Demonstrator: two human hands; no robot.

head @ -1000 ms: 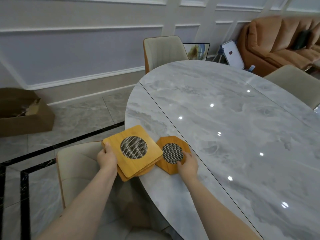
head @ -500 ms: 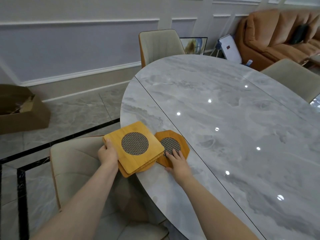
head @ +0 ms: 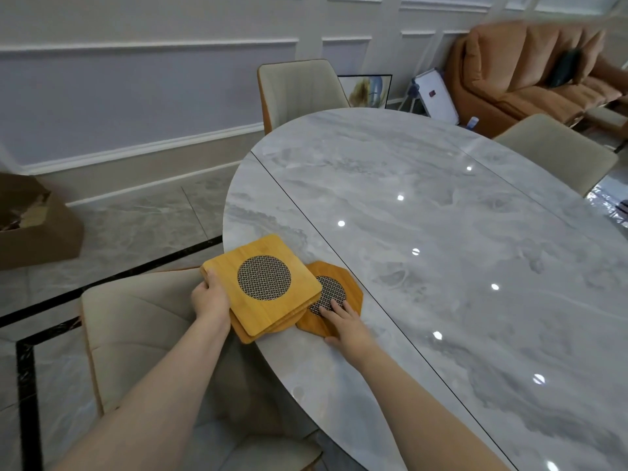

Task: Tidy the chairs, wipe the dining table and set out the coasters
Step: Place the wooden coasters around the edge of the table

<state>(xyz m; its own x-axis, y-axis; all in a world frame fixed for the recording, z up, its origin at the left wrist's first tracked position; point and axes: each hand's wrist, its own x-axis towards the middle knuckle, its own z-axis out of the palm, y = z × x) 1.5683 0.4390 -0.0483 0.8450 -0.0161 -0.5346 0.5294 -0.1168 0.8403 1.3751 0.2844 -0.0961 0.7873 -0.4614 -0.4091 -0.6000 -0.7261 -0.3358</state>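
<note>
Fingers (head: 334,306) of the right hand (head: 345,322) lie flat and nearly straight on the octagonal coaster (head: 350,294), their tips on its round metal mesh inset, pressing it down; the thumb reaches onto the worktop (head: 441,249) at the coaster's near edge. That coaster is dark amber wood, eight-sided, and lies flat on the worktop close to its curved near-left rim, just left of the thin dark seam that runs across the marble.

Left hand (head: 210,299) grips the stack (head: 261,287) of coasters at its near-left corner, thumb on top and the other fingers curled underneath, out of sight. The top coaster is square with rounded corners, light yellow bamboo, with a larger round woven-mesh disc in its middle; edges of darker ones show beneath it at the near side. How many are in the stack I cannot tell. The stack hangs partly out past the worktop rim, above the near chair (head: 136,334), and its far-right corner overlaps the octagonal coaster's left part, hiding some of the mesh there.

The worktop is glossy grey-white marble, oval. Two more beige chairs, one (head: 299,90) at the far end and one (head: 557,151) on the right side, stand at it.
</note>
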